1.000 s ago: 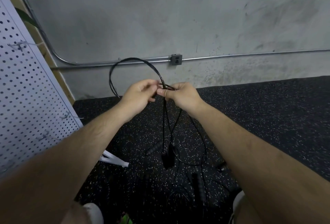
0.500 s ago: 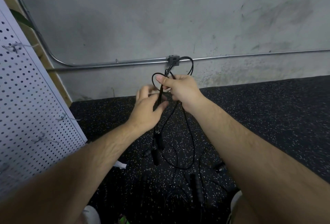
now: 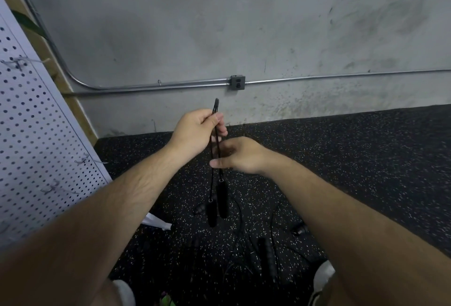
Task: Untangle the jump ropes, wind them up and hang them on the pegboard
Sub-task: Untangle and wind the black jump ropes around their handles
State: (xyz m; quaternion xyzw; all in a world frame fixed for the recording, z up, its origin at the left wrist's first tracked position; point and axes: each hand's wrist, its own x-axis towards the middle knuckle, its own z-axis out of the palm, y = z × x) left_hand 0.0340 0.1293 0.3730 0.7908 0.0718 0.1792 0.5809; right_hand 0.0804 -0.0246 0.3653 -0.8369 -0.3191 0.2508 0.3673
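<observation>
My left hand [image 3: 195,132] grips a folded bundle of thin black jump rope [image 3: 215,110] near its top bend, which sticks up just above the fingers. The strands hang straight down to two black handles [image 3: 217,204] dangling side by side above the floor. My right hand [image 3: 240,155] sits just below and to the right, its fingers loose beside the hanging strands, thumb pointing left; whether it touches them I cannot tell. The white pegboard [image 3: 31,135] with wire hooks [image 3: 52,189] leans at the left.
More black jump ropes [image 3: 267,254] and handles lie tangled on the speckled rubber floor between my shoes [image 3: 323,275]. A grey concrete wall with a metal conduit and an outlet box [image 3: 237,82] stands ahead. The pegboard's white foot [image 3: 156,221] juts onto the floor.
The wide loop has been folded into a narrow bundle. My left hand took over the top grip and rose; my right hand let go and dropped lower beside the strands.
</observation>
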